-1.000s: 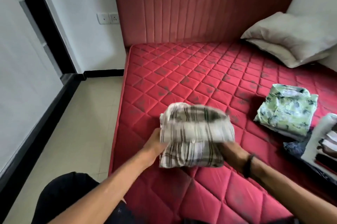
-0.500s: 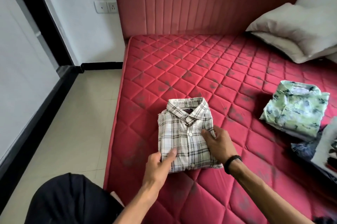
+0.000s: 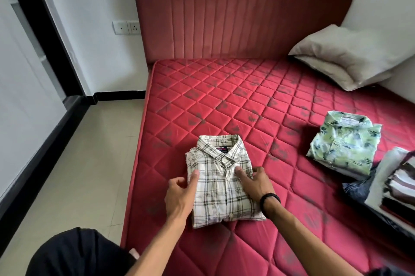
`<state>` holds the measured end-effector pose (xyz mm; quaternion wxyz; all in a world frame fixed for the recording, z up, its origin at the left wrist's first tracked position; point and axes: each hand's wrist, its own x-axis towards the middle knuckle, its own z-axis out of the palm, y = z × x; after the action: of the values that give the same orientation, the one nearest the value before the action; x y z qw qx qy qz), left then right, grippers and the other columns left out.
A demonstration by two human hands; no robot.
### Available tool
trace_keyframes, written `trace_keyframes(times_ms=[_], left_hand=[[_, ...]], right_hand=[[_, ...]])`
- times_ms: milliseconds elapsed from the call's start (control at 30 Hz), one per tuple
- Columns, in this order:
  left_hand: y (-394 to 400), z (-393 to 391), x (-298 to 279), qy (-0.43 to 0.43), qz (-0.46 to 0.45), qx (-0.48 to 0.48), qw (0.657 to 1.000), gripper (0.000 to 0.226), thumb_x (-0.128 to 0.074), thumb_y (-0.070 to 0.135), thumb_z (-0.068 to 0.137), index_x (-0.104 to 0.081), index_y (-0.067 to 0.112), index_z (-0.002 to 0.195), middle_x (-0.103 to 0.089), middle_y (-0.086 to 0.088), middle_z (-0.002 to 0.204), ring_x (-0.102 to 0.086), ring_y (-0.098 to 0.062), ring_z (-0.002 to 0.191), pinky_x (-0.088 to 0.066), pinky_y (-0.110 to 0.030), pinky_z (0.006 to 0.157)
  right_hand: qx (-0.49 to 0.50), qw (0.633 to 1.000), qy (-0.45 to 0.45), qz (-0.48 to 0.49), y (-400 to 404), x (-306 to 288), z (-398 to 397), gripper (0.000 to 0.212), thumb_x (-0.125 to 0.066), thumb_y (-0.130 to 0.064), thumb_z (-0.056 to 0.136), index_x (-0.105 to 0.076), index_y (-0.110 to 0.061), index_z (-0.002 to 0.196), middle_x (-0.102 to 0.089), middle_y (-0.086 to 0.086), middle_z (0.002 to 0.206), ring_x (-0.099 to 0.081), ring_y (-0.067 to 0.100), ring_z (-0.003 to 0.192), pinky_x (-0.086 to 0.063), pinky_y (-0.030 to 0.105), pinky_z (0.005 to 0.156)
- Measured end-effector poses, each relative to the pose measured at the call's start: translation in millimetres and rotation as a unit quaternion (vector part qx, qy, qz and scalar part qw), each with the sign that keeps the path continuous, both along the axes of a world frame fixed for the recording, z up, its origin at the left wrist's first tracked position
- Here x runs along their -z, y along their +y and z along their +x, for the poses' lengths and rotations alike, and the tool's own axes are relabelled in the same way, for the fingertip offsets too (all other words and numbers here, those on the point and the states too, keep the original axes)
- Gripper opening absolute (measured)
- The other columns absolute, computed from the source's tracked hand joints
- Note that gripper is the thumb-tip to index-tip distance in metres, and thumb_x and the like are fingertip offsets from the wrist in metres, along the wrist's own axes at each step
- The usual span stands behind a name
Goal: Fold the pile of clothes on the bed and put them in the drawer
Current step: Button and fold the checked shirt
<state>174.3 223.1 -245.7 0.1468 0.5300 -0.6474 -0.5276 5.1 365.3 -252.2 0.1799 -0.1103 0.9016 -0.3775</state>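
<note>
A folded white plaid shirt lies collar-up near the left edge of the red quilted mattress. My left hand holds its left side, thumb on top and fingers curled at the edge. My right hand, with a black wristband, holds the right side the same way. A folded green floral shirt lies further right. A stack of folded clothes sits at the right edge of view. No drawer is in view.
A grey pillow leans in the far right corner by the red headboard. Tiled floor runs along the bed's left side, bounded by a black-framed panel. My dark-trousered knee is at bottom left.
The plaid shirt was in the air in both hands, then went down flat on the mattress. My hands have since moved to its two sides, thumbs on top.
</note>
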Motion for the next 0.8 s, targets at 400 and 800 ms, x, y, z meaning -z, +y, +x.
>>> trace_keyframes(times_ms=[400,800], left_hand=[[10.0,-39.0,-4.6,-0.108,-0.058,0.096,0.988,0.064,-0.022,0.057,0.106,-0.046,0.009,0.142,-0.058,-0.023,0.139,-0.057,-0.042,0.125,-0.044,-0.044,0.1],[84.6,-109.9,-69.4,0.078,-0.119,0.102,0.985,0.066,-0.028,0.046,0.11,-0.063,-0.008,0.124,-0.061,-0.035,0.129,-0.057,-0.048,0.124,-0.044,-0.046,0.1]], right_hand=[[-0.079,0.988,-0.129,0.04,-9.6,-37.2,-24.3,0.062,-0.05,-0.073,0.093,-0.072,-0.015,0.093,-0.068,-0.007,0.08,-0.064,0.008,0.071,-0.044,0.021,0.056],[0.018,0.998,0.061,-0.003,86.3,-89.9,-71.9,0.057,-0.04,-0.038,0.109,-0.067,0.01,0.101,-0.069,0.025,0.1,-0.065,0.032,0.097,-0.042,0.033,0.075]])
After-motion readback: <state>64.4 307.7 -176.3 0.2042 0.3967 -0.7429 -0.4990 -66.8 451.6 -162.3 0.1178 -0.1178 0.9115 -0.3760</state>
